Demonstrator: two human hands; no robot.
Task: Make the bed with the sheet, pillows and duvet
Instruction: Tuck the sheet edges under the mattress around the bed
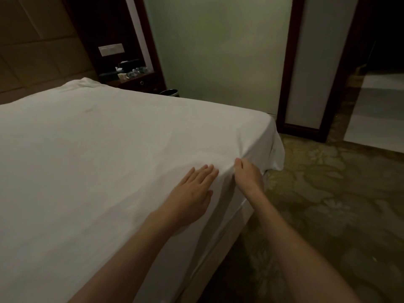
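Forearms enter from the lower edge and lead to your two hands at the near side of the bed (244, 206). Your left hand (192, 193) lies flat on the sheet (109, 160), fingers straight and together, pressing the cloth down just inside the mattress edge. Your right hand (248, 174) sits just beside it at the edge itself, fingers curled and pinching a gather of sheet, from which creases fan out toward the foot corner. Beyond the hands, the sheet covers the whole visible mattress top, fairly smooth through the middle; at the foot corner (275, 147) it hangs loose in an untucked flap over the patterned carpet (328, 204). Farther on, at the head end, the cloth is bunched against the padded headboard (28, 51). Past the bed stand a dark bedside table (135, 80) with small items, too dim to identify, a round bin (169, 92) on the floor, and a pale wall with dark framed panels. No pillows or duvet appear in view. The step in hand is judged to be fitting the sheet: tensioning and tucking this side near the foot. The next move likely calls for you to keep the left palm anchoring the top while the right draws the gather down and under the mattress, then to fold the hanging corner neatly.
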